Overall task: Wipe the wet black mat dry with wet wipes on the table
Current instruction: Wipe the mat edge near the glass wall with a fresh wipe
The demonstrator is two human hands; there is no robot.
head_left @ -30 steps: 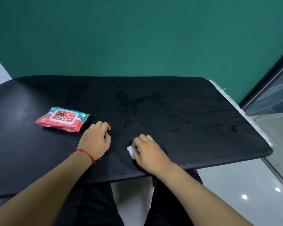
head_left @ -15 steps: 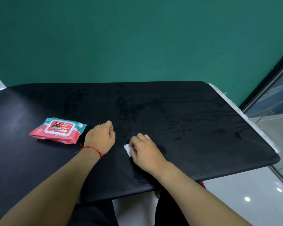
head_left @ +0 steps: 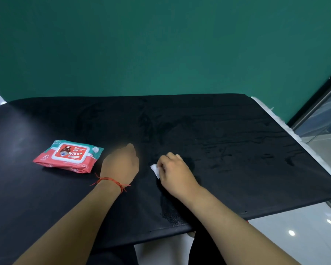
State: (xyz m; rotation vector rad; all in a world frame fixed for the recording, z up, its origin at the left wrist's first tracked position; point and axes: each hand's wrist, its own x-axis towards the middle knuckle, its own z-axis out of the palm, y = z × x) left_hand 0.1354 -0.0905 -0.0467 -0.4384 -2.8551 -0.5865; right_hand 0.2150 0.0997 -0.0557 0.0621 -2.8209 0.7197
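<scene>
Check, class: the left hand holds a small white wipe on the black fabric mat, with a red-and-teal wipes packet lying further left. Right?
No: the head view shows the right hand holding the small white wipe on the black fabric mat; the red-and-teal wipes packet lies further left.

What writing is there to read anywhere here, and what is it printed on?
"Wipes": large white letters on the red label of the pack of wipes.
"10": white figures on the pack's red left end.
Brand line above "Wipes": begins something like "Run", too blurred to read for certain.
Small lines under "Wipes": too small to read.
No other writing shows in this view.
</scene>
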